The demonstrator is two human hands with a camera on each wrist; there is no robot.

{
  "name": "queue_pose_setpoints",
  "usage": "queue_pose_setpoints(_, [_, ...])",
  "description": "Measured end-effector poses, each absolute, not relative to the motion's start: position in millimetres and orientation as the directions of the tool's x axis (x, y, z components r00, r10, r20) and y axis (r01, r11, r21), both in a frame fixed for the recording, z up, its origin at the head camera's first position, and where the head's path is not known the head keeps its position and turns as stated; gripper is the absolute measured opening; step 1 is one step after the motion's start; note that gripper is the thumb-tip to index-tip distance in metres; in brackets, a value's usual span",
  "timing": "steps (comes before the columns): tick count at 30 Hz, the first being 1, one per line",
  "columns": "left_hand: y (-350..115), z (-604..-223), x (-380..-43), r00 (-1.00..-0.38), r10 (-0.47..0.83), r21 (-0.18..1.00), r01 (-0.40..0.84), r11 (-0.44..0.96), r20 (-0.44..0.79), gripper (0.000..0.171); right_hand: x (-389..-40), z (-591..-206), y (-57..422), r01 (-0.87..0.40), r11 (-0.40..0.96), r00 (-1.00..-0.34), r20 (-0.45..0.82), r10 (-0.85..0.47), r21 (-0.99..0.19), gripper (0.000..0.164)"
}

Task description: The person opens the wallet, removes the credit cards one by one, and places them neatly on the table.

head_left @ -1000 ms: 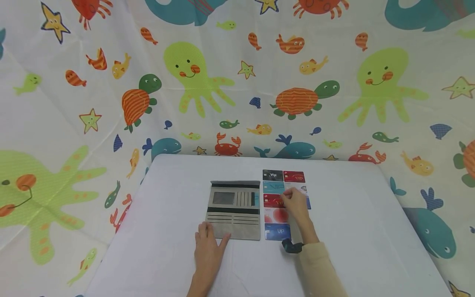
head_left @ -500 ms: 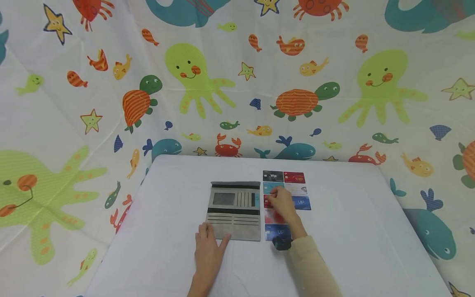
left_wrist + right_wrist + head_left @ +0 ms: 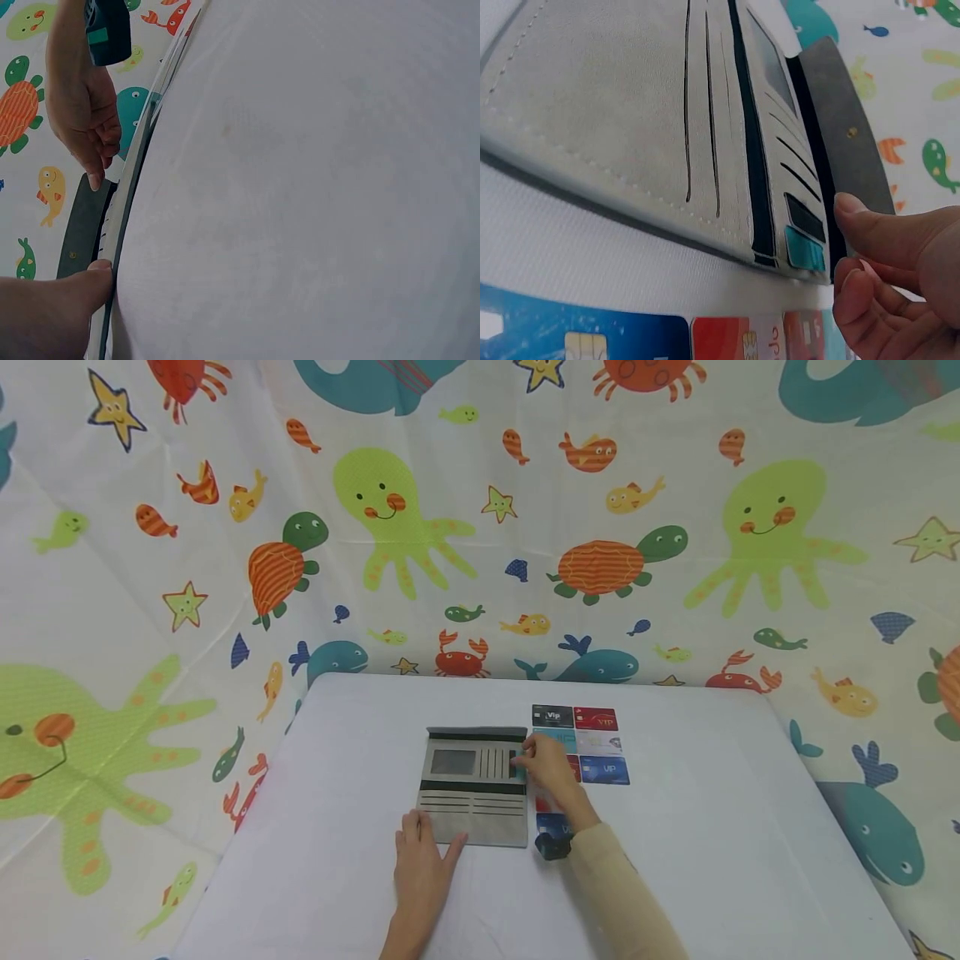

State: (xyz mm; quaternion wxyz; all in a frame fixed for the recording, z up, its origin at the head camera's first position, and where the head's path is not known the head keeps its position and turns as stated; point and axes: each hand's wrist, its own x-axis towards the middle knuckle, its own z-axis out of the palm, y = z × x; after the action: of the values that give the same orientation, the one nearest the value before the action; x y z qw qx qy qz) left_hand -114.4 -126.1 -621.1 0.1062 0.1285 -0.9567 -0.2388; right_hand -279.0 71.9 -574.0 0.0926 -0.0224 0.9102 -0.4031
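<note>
A grey wallet (image 3: 498, 829) lies unfolded on the white table, its card slots facing up. The left hand (image 3: 423, 864) rests at its lower left corner, thumb along the near edge, as the left wrist view also shows. At the wallet's right edge is the right hand (image 3: 551, 768), beside a teal card (image 3: 805, 248) tucked in a slot. The right wrist view shows the thumb (image 3: 870, 227) raised near the dark edge, apart from the bent fingers, with nothing visible between them. Right of the wallet lie several cards, including a black VIP card (image 3: 552, 716), some partly hidden by the right hand.
A blue card (image 3: 604, 770) and a red card (image 3: 596, 718) form part of the right column of cards. The white table (image 3: 337, 793) extends around the wallet. Behind it hangs a cloth (image 3: 442, 485) printed with sea animals.
The right hand has moved left from over the cards to the wallet's right edge, uncovering the white and blue cards. The left hand has stayed in place.
</note>
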Motion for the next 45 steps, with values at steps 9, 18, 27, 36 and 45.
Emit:
queue_pose_setpoints(9, [-129, -620, -112, -0.947, -0.287, 0.481, -0.187, 0.857, 0.143, 0.086, -283, -574, 59, 0.05, 0.707, -0.967, -0.212, -0.142, -0.706, 0.04])
queue_pose_setpoints(18, [-131, -621, -111, -0.946, -0.287, 0.475, -0.185, 0.86, 0.151, 0.085, -285, -574, 53, 0.056, 0.725, -0.956, -0.245, -0.159, -0.687, 0.039])
queue_pose_setpoints(27, [-130, -621, -111, -0.944, -0.291, 0.469, -0.189, 0.863, 0.154, 0.087, -286, -567, 51, 0.053, 0.735, -0.95, -0.262, -0.172, -0.676, 0.034])
queue_pose_setpoints(36, [-128, -621, -111, -0.943, -0.291, 0.467, -0.186, 0.864, 0.162, 0.085, -289, -565, 51, 0.043, 0.757, -0.943, -0.278, -0.185, -0.651, 0.03])
queue_pose_setpoints(45, [-125, -619, -112, -0.946, -0.297, 0.471, -0.205, 0.858, 0.129, 0.087, -291, -559, 52, 0.035, 0.767, -0.942, -0.277, -0.189, -0.641, 0.015])
